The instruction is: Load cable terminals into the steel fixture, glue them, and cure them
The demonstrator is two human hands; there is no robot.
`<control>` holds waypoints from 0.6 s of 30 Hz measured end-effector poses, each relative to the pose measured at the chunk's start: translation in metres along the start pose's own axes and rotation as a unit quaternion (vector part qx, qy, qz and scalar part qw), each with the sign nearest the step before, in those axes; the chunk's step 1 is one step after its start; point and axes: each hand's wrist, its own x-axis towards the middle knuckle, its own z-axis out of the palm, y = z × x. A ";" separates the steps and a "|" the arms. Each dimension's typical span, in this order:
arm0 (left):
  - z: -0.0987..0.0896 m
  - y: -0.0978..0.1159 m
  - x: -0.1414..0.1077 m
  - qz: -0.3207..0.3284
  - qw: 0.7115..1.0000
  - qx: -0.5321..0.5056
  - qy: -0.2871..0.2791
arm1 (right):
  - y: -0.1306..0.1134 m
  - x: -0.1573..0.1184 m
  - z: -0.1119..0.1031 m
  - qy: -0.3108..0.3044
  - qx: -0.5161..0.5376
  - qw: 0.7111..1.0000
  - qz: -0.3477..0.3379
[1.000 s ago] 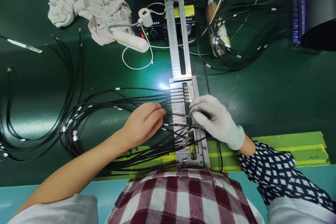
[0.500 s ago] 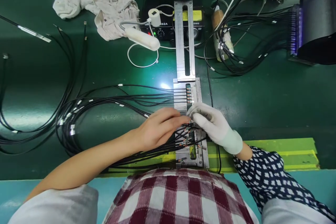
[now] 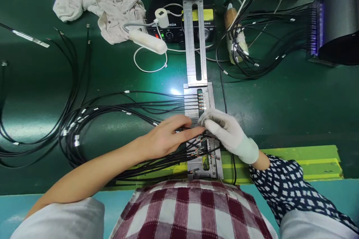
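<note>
A person's two hands meet over a narrow, silver-coloured metal fixture (image 3: pixel 191 112) at the centre of the frame, on a dark green tabletop (image 3: pixel 280 112). The bare left hand (image 3: pixel 169 138) comes in from the lower left; its upper fingers are bent, while a lower digit stretches apart from them to the fingertips of the other hand. The right hand (image 3: pixel 230 132), in a white knitted glove with a greyish smudge, comes from the lower right with thumb and fingers curled towards each other. Whether either hand is clamped on something cannot be told, as the fingertips hide that spot.

Thin black cables (image 3: pixel 168 160) with small white labels sweep from a loop at centre left to the fixture. Above the hands, several lie in a neat row, their copper-coloured and silver ends (image 3: pixel 201 101) over a slot; below the hands, more cross in a looser bunch.

At upper centre, a long slotted metal bar (image 3: pixel 189 44) extends over a black control box (image 3: pixel 176 30) with red and green lights. To its left lies a crumpled off-white cloth (image 3: pixel 117 13); at upper right stands a grey and black rounded machine (image 3: pixel 340 11). A red-and-white checked garment (image 3: pixel 193 209) fills the bottom centre.
</note>
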 end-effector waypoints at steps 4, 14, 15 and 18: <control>0.002 -0.001 -0.002 0.004 1.000 -0.012 0.010 | 0.000 0.000 0.000 -0.001 0.015 1.000 -0.003; 0.004 0.000 0.001 0.014 0.996 0.074 0.038 | 0.002 -0.001 0.001 0.007 0.009 1.000 -0.001; 0.004 0.000 0.003 0.023 0.995 0.089 0.039 | 0.002 -0.001 0.000 0.009 0.005 1.000 -0.003; 0.005 -0.002 0.007 0.064 0.987 0.138 0.054 | 0.003 -0.001 0.000 0.019 -0.017 1.000 -0.003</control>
